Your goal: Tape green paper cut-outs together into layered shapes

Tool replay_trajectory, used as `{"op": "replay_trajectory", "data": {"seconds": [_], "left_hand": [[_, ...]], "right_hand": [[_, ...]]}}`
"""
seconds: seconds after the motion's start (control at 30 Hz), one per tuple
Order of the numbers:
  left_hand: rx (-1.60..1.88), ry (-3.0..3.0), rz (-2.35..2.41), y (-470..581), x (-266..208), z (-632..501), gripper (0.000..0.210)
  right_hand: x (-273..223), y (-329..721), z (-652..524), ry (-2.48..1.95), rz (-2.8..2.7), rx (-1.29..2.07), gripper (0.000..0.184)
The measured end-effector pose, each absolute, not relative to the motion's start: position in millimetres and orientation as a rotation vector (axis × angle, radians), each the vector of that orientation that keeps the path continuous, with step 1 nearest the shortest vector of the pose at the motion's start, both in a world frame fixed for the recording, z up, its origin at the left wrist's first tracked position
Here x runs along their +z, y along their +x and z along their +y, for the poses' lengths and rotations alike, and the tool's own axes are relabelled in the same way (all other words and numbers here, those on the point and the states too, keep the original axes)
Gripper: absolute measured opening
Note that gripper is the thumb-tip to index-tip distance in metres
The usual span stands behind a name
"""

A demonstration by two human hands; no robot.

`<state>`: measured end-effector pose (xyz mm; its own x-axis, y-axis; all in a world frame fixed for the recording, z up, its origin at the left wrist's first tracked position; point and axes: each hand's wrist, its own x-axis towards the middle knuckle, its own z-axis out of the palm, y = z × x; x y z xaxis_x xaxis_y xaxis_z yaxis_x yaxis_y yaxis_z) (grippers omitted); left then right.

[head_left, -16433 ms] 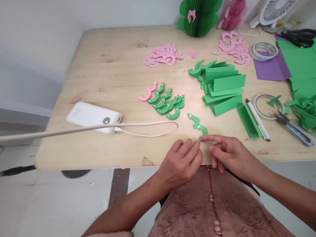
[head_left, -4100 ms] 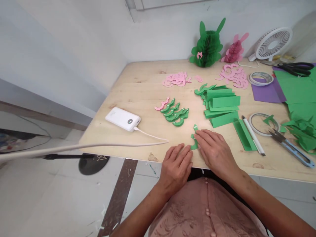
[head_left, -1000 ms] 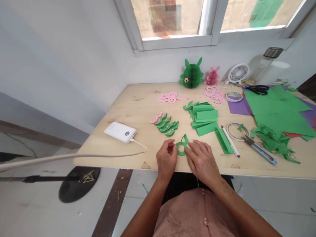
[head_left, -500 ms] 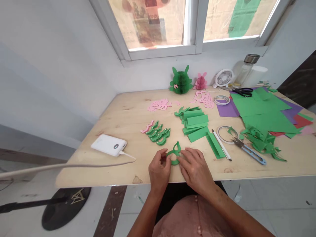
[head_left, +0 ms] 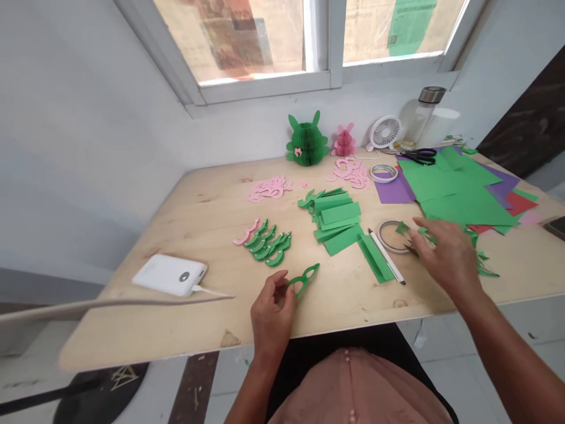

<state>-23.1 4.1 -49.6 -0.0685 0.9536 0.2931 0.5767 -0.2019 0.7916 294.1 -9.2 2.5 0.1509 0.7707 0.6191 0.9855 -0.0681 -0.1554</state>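
Observation:
My left hand [head_left: 274,309] pinches a small green paper cut-out [head_left: 304,280] with two looped openings, held near the table's front edge. To the right, my right hand [head_left: 448,256] hovers low over the snips, fingers stretched forward and apart. Only the dark blade tips of the snips [head_left: 411,249] show; the rest is hidden beneath the hand. Beside them lies a tape roll [head_left: 383,244] with a green scrap on it. A white pen [head_left: 386,257] rests along a folded green paper strip [head_left: 373,259], between my hands.
Curved green cut-outs [head_left: 270,244], pink cut-outs [head_left: 270,188] and folded green strips [head_left: 339,215] lie mid-table. A white power bank [head_left: 170,274] with a cable is at left. Green sheets [head_left: 468,206], black scissors [head_left: 419,156], a fan [head_left: 384,132] and a green paper figure [head_left: 308,144] stand farther back.
My right hand has let go of the green cut-out and moved right, over the snips. My left hand keeps the cut-out, now tilted. The camera view has shifted rightward.

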Motion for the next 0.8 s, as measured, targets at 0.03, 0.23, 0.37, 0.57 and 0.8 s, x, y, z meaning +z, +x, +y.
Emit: {"op": "replay_trajectory", "data": {"seconds": [0.03, 0.23, 0.37, 0.57, 0.8], "left_hand": [[1.186, 1.784, 1.637, -23, -50, 4, 0.030], [1.179, 1.771, 1.641, -23, -50, 4, 0.030], [1.140, 1.793, 1.646, -24, -51, 6, 0.030], [1.186, 1.793, 1.633, -24, -50, 10, 0.029], [1.283, 1.770, 1.673, -15, -42, 18, 0.024]], "right_hand": [[2, 307, -1, -2.012, -1.694, -0.525, 0.033], [-1, 318, 37, -2.260, -1.826, -0.319, 0.022], [4, 321, 36, -2.262, -1.783, -0.286, 0.023], [13, 368, -4, -2.322, -1.581, -0.471, 0.039], [10, 354, -23, -2.047, -1.745, -0.751, 0.034]]}}
